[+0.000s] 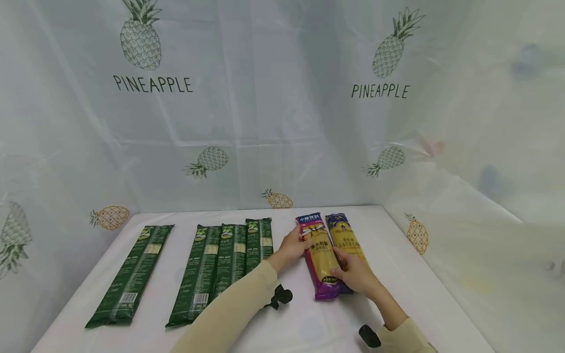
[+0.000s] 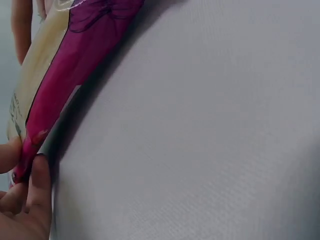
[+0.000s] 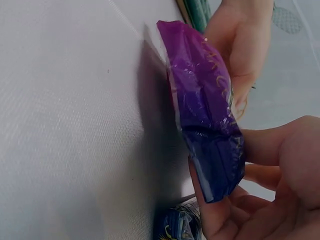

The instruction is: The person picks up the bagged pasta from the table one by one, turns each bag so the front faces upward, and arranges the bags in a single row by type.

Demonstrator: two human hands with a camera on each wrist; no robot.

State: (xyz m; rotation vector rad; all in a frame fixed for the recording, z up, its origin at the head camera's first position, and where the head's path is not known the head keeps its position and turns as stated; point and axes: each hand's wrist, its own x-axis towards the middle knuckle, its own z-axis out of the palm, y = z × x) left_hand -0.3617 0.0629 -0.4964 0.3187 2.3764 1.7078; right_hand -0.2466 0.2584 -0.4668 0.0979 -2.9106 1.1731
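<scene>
On the left of a white cloth-covered table (image 1: 397, 279), a long, flat, dark-green plastic packet (image 1: 130, 277) lay apart, its opaque wrapper hiding its contents. Rightward, three matching green plastic packets (image 1: 230, 252) lay side by side, their contents likewise hidden, a cream sleeve (image 1: 234, 309) crossing before their near ends. Next, the left hand (image 1: 291, 247) pinched the left edge of a long pink-and-purple plastic packet with a yellow front panel (image 1: 322, 252), thumb and fingers closed narrowly. That packet's near end was raised above the table; the right hand (image 1: 358, 273) gripped its right edge, thumb on top, fingers beneath. Just beside it, partly behind that hand, lay a yellow-and-blue plastic packet (image 1: 346, 235).
</scene>
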